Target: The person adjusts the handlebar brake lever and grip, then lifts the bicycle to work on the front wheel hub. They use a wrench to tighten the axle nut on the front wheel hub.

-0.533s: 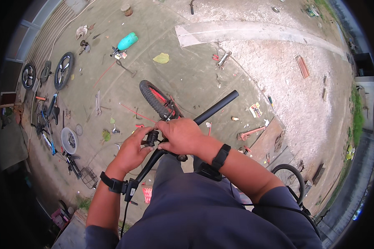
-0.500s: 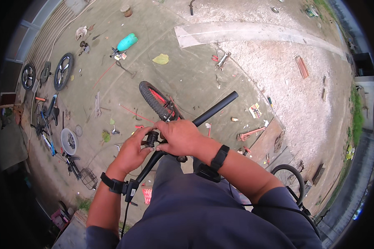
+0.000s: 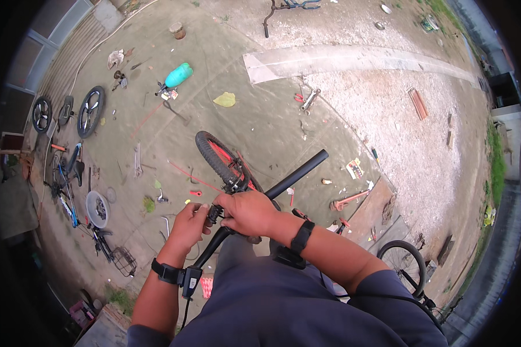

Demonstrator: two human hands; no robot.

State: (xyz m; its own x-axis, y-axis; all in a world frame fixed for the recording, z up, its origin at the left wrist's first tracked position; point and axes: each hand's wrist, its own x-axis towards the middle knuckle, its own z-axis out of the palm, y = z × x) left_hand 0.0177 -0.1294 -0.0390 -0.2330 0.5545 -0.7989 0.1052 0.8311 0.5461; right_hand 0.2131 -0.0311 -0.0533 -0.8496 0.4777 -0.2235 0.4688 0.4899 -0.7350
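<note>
Bent over a black handlebar (image 3: 298, 173), I have my right hand (image 3: 246, 213) closed on a small black ribbed fitting (image 3: 215, 214) beside the middle of the bar. My left hand (image 3: 189, 226) is just left of that fitting, fingers curled and pinched at its edge; what exactly they grip is too small to make out. The bar runs from lower left to upper right, with a boxy black control (image 3: 191, 283) and cable on its lower part. Beyond my hands is the knobby front wheel (image 3: 211, 150) with a red rim.
Wheels (image 3: 90, 111), a blue-black bicycle (image 3: 69, 202) and a white basin (image 3: 97, 209) lie left. Tools (image 3: 309, 99), a teal bottle (image 3: 178, 75) and a pink wrench (image 3: 344, 199) are scattered ahead. Another bicycle wheel (image 3: 399, 248) is lower right; a blue frame (image 3: 295, 4) lies at top.
The view has tilted up slightly, showing more at the top. My left hand has shifted a little left and down on the fitting, its fingers more curled. My right hand stays on the fitting.
</note>
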